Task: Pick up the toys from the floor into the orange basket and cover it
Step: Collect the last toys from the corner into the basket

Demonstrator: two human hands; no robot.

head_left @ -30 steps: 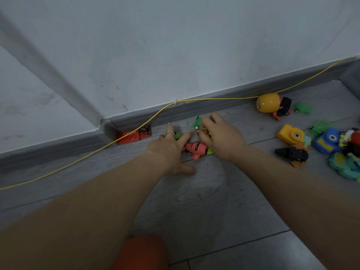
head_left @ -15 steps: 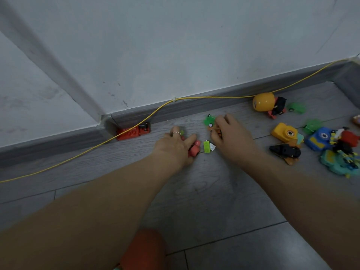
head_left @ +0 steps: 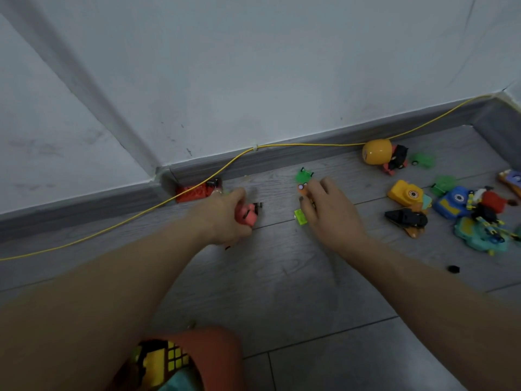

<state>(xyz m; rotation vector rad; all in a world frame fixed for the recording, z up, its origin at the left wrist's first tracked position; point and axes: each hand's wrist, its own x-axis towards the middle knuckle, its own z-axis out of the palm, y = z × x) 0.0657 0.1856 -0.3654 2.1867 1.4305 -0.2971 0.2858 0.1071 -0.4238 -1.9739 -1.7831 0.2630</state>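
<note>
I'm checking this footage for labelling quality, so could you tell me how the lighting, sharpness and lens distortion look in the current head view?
Head view: dim, flat, bluish light with soft shadows and no glare; the wide lens bows the skirting board and yellow cable; the left hand gripping the pink toy is motion-smeared; the orange basket at the bottom edge is close and soft.

A thin yellow wire runs along the bottom of the white wall, from the near left up to the far right corner. A grey strip sits where the wall meets the grey wooden floor.
</note>
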